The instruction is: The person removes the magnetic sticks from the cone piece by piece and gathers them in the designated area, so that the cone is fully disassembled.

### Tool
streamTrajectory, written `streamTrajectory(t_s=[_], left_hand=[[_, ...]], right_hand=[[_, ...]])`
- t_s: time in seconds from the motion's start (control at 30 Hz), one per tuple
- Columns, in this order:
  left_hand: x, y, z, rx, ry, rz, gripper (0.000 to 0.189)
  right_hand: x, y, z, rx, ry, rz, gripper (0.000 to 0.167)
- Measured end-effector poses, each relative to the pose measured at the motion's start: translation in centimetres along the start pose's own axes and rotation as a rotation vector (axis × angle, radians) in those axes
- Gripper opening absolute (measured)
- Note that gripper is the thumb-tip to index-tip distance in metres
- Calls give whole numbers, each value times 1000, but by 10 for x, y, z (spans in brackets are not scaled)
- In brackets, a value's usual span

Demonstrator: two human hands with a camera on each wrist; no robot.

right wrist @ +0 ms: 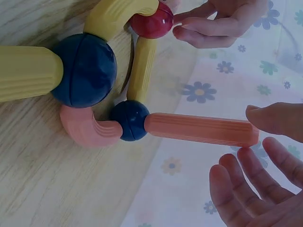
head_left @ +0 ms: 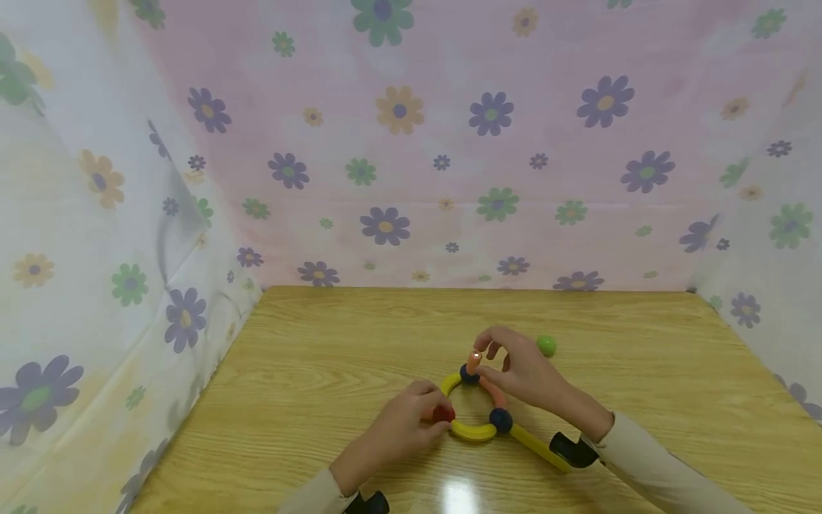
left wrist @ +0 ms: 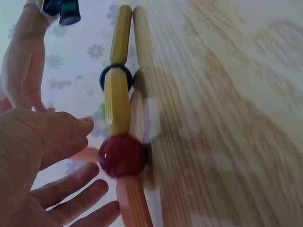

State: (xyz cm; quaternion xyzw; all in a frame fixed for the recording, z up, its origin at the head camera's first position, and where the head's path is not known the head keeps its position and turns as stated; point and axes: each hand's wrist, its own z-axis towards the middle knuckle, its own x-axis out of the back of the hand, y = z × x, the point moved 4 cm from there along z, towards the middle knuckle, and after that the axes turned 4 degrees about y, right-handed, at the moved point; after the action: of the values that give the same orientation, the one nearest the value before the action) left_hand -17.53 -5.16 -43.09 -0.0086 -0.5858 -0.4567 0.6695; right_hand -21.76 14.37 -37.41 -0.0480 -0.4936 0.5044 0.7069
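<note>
On the table stands a ring of curved sticks and balls. A dark blue ball [head_left: 469, 374] at its far side carries an upright orange stick [right wrist: 201, 129]. My right hand [head_left: 523, 368] pinches the free end of that stick between thumb and fingertips. At the ring's left is a red ball [left wrist: 122, 156]; my left hand [head_left: 407, 417] lies against it, fingers relaxed and spread, thumb near the yellow curved stick [left wrist: 117, 101]. Another orange stick [left wrist: 134, 203] meets the red ball. A second dark blue ball [right wrist: 85, 70] joins a yellow curve, an orange curve [right wrist: 87, 127] and a straight yellow stick [head_left: 539, 448].
A green ball [head_left: 546, 345] lies on the wooden table [head_left: 334, 343], just beyond my right hand. Flower-patterned cloth [head_left: 411, 171] rises behind the table's far edge and along both sides. The straight yellow stick extends toward my right wrist.
</note>
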Motion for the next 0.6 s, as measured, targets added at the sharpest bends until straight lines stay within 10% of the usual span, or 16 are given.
streamTrajectory(t_s=[0.6], left_hand=[[-22, 8, 6, 69, -1, 78, 13]], right_hand=[[2, 13, 26, 161, 13, -99, 30]])
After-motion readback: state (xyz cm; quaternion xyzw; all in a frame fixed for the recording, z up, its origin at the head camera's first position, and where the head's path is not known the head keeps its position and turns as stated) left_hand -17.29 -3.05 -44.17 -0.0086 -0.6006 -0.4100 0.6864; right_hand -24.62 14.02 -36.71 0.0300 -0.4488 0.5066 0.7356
